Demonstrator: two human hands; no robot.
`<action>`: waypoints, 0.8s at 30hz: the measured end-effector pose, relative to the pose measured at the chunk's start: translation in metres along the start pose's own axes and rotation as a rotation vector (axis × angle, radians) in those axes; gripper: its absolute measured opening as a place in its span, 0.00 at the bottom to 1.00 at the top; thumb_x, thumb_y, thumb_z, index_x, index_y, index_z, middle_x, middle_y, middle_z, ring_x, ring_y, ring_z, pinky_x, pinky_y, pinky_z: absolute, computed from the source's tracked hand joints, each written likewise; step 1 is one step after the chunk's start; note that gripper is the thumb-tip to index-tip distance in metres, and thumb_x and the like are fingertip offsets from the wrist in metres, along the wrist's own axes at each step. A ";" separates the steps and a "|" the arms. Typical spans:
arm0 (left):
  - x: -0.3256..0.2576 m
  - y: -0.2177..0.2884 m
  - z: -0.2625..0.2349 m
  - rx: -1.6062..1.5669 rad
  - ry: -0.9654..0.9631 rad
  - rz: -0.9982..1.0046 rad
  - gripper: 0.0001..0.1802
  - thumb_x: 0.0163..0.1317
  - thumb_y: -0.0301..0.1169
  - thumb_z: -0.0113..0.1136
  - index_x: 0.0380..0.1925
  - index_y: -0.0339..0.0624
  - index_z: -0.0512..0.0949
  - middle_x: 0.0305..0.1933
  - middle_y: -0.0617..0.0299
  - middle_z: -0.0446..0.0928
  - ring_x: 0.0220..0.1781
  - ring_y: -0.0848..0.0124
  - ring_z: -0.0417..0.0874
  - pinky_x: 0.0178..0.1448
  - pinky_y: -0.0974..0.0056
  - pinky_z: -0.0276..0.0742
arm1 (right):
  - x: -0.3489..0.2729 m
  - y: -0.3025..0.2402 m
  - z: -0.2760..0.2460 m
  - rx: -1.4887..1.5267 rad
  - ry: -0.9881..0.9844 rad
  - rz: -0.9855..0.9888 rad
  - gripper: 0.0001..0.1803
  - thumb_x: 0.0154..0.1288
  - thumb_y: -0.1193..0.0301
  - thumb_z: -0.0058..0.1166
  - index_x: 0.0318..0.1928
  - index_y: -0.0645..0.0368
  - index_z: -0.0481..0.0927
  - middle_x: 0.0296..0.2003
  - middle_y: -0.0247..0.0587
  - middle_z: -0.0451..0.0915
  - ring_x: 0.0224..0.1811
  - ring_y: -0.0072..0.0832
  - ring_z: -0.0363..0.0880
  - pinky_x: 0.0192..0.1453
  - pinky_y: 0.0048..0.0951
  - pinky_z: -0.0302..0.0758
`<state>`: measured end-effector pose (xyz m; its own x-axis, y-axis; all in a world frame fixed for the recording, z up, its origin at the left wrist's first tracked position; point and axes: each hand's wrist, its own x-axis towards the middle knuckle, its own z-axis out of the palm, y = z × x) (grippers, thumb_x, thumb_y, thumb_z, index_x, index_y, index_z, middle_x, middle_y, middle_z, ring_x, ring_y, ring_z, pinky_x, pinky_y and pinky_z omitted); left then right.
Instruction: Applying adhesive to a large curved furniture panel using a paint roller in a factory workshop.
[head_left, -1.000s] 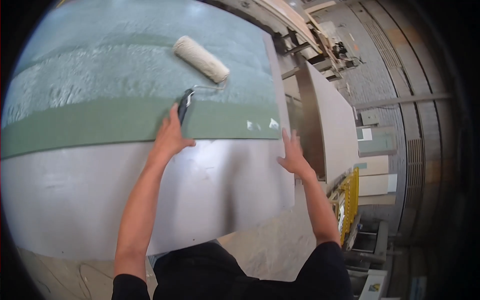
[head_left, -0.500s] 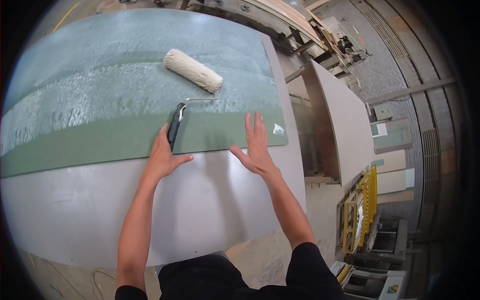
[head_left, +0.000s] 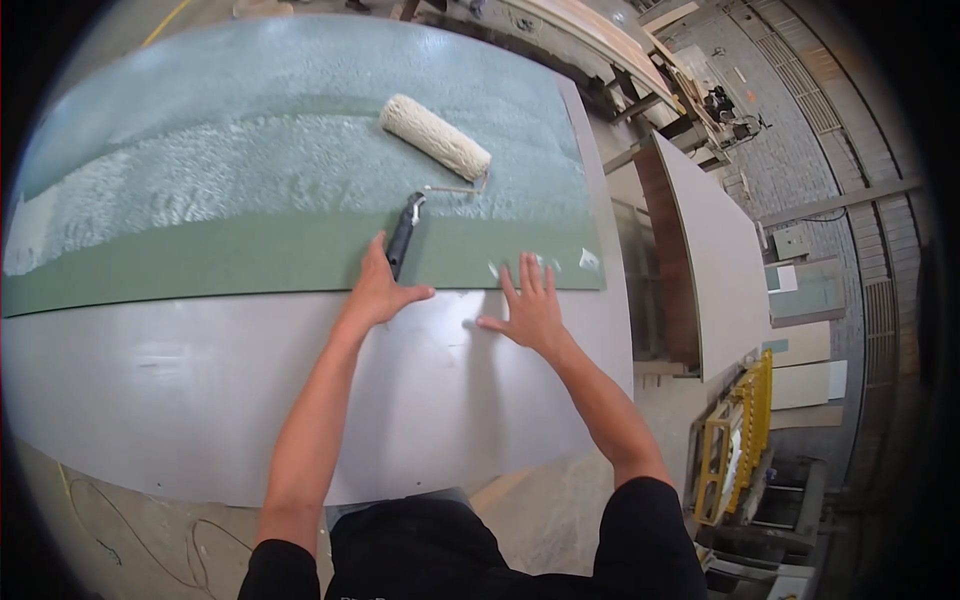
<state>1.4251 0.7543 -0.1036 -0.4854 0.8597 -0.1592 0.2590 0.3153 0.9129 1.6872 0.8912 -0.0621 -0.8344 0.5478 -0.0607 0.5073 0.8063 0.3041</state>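
Note:
A paint roller (head_left: 437, 137) with a pale, fluffy sleeve rests on a green board (head_left: 250, 255). Wet, glossy coating covers much of that board, while a strip along its near edge is dull. The roller's black handle (head_left: 405, 235) points toward me. Close against the handle's left side is my left hand (head_left: 378, 292), thumb stretched out to the right and not wrapped round it. My right hand (head_left: 532, 308), fingers spread, lies over the board's near edge close to its right corner. Small white patches (head_left: 588, 260) mark that corner. The hand holds nothing.
Beneath the board is a larger light grey panel (head_left: 200, 400). To the right stands another pale panel on a support (head_left: 710, 250). Farther right are a yellow metal frame (head_left: 738, 435) and sheets leaning on a brick wall (head_left: 800, 345). Cables (head_left: 140, 530) trail over the floor at lower left.
The view has shifted, so board and roller appear farther right. My right hand has come back toward the board's near edge. My left hand stays beside the handle.

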 end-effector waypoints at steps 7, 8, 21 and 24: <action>-0.034 0.020 -0.038 -0.192 -0.056 -0.041 0.75 0.43 0.58 0.79 0.75 0.26 0.40 0.76 0.31 0.55 0.76 0.46 0.63 0.77 0.53 0.62 | 0.055 -0.063 -0.061 1.820 -0.027 0.700 0.35 0.79 0.48 0.38 0.67 0.67 0.70 0.70 0.60 0.66 0.75 0.48 0.62 0.78 0.42 0.55; -0.041 0.023 -0.034 -0.157 -0.079 0.007 0.73 0.44 0.60 0.77 0.75 0.26 0.42 0.76 0.31 0.54 0.77 0.46 0.62 0.77 0.53 0.61 | 0.045 -0.052 -0.032 1.501 0.144 0.571 0.33 0.79 0.51 0.38 0.70 0.65 0.67 0.69 0.52 0.68 0.69 0.40 0.69 0.71 0.37 0.64; -0.460 -0.075 -0.109 -0.264 1.234 -0.108 0.30 0.52 0.31 0.77 0.56 0.43 0.78 0.54 0.62 0.78 0.54 0.69 0.79 0.57 0.64 0.75 | -0.175 -0.377 -0.089 1.797 -0.460 -0.520 0.39 0.80 0.44 0.26 0.71 0.67 0.60 0.50 0.55 0.81 0.51 0.40 0.82 0.65 0.43 0.73; -0.573 -0.137 -0.087 -0.303 1.475 -0.441 0.27 0.57 0.33 0.75 0.56 0.42 0.78 0.52 0.62 0.79 0.52 0.72 0.79 0.53 0.66 0.75 | -0.178 -0.434 -0.103 1.693 -0.616 -0.693 0.38 0.81 0.45 0.26 0.69 0.69 0.62 0.50 0.55 0.82 0.52 0.40 0.82 0.63 0.41 0.74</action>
<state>1.5950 0.1838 -0.1051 -0.8783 -0.4686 -0.0954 -0.2009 0.1807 0.9628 1.5935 0.4208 -0.0853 -0.9639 -0.2275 -0.1387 0.1374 0.0218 -0.9903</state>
